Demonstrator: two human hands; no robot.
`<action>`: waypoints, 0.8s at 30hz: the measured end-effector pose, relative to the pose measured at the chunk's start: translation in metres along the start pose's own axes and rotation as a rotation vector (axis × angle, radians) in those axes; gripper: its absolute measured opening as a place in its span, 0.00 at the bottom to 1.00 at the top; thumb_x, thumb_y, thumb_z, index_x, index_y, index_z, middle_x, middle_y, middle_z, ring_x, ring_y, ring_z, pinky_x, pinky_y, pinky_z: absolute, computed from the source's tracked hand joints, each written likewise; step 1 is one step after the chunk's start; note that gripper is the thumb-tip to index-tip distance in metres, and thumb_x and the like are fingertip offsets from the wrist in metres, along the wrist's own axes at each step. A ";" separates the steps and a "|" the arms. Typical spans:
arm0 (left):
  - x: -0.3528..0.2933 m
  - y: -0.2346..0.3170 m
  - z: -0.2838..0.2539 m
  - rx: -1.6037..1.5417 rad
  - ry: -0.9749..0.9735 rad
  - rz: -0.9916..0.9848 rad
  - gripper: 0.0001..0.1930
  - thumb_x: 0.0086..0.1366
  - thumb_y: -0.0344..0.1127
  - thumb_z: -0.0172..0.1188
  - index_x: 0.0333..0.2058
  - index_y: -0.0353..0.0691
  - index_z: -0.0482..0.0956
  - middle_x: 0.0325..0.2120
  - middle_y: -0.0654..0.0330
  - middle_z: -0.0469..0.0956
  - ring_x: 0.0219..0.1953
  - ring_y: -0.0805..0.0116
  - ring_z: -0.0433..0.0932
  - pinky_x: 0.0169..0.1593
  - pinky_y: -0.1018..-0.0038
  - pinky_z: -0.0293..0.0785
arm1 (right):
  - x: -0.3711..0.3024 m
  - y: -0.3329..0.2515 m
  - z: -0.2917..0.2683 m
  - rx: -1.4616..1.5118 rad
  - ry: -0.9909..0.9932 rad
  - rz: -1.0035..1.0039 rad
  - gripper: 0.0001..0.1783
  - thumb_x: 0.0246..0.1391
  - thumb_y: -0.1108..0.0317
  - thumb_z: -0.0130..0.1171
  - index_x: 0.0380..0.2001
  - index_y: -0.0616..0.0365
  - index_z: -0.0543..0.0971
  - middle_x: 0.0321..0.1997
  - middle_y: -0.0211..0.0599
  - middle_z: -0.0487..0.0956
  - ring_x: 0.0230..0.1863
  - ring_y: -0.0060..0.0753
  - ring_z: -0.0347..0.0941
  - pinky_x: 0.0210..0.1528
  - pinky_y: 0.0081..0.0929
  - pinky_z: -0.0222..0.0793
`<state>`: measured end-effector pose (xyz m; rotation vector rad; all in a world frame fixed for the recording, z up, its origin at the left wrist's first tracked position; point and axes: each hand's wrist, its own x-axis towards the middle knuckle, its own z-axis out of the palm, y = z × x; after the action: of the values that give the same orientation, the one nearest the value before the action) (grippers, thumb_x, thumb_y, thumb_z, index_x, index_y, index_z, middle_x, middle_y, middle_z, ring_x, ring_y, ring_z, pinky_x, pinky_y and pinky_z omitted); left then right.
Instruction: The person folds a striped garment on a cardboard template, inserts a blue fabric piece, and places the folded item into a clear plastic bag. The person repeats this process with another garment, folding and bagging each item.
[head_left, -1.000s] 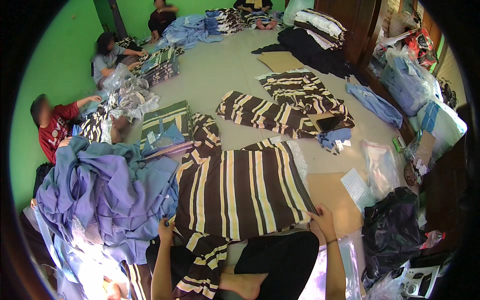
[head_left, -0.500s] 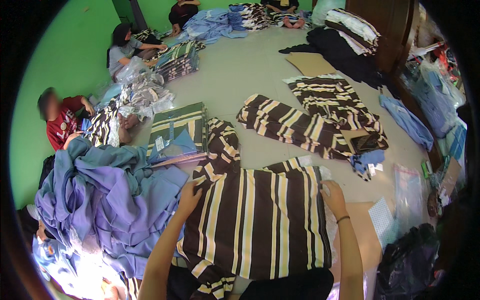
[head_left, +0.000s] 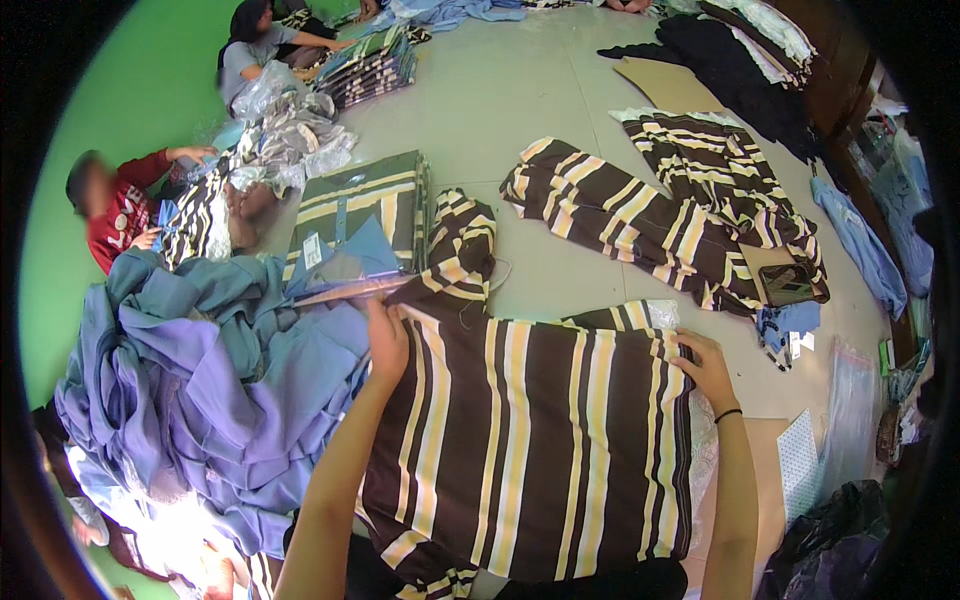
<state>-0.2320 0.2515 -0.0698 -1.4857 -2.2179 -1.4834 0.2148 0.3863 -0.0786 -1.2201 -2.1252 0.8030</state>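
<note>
A brown shirt (head_left: 545,450) with white and yellow stripes lies spread in front of me, one sleeve reaching away at its far left. My left hand (head_left: 388,345) is closed on the cloth at its far left corner. At the far right corner, my right hand (head_left: 705,370) has bent fingers gripping the edge; the thumb is mostly hidden. Just beyond my left hand is a stack of folded, bagged striped shirts (head_left: 345,230) with a blue collar piece and a white tag. A heap of blue-grey cloth (head_left: 210,390) lies left of my left forearm.
More brown striped garments (head_left: 630,225) lie on the floor ahead, a dark phone-like object (head_left: 787,284) on one. Brown cardboard (head_left: 765,470), clear plastic bags (head_left: 850,410) and a black bag (head_left: 830,545) are at the right. Two people (head_left: 125,200) sit along the green wall.
The view has shifted, so the floor and piles appear higher. The shirt's far left corner is drawn up and straighter by my left hand. My right fingers now lie over the far right corner.
</note>
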 end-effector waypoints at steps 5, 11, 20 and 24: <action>0.020 0.012 -0.016 0.158 -0.161 0.035 0.14 0.58 0.36 0.48 0.38 0.31 0.62 0.32 0.41 0.69 0.34 0.43 0.70 0.37 0.61 0.66 | 0.003 -0.009 -0.012 -0.312 0.096 -0.228 0.09 0.42 0.67 0.58 0.26 0.61 0.76 0.33 0.35 0.77 0.37 0.33 0.70 0.40 0.26 0.61; 0.037 -0.006 -0.018 0.276 -0.072 0.140 0.15 0.54 0.37 0.54 0.39 0.36 0.67 0.34 0.47 0.67 0.33 0.49 0.70 0.36 0.62 0.65 | 0.030 -0.022 -0.036 0.050 0.224 0.180 0.09 0.45 0.67 0.57 0.25 0.63 0.75 0.23 0.30 0.72 0.28 0.18 0.64 0.31 0.17 0.57; -0.040 0.038 0.010 0.278 -0.243 0.333 0.22 0.48 0.32 0.55 0.44 0.41 0.66 0.46 0.48 0.61 0.50 0.50 0.59 0.51 0.57 0.55 | 0.015 -0.074 0.050 -0.499 0.176 -0.089 0.22 0.48 0.65 0.48 0.50 0.50 0.66 0.58 0.38 0.59 0.59 0.42 0.51 0.60 0.40 0.40; -0.061 0.018 0.011 0.414 -0.482 0.172 0.28 0.54 0.43 0.50 0.53 0.43 0.59 0.56 0.52 0.52 0.58 0.52 0.50 0.58 0.58 0.47 | -0.002 -0.063 0.068 -0.617 -0.027 0.151 0.33 0.48 0.50 0.47 0.57 0.46 0.57 0.62 0.40 0.52 0.63 0.46 0.43 0.62 0.41 0.34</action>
<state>-0.1821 0.2203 -0.0961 -1.9582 -2.3568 -0.6025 0.1318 0.3441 -0.0784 -1.6940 -2.4126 0.2097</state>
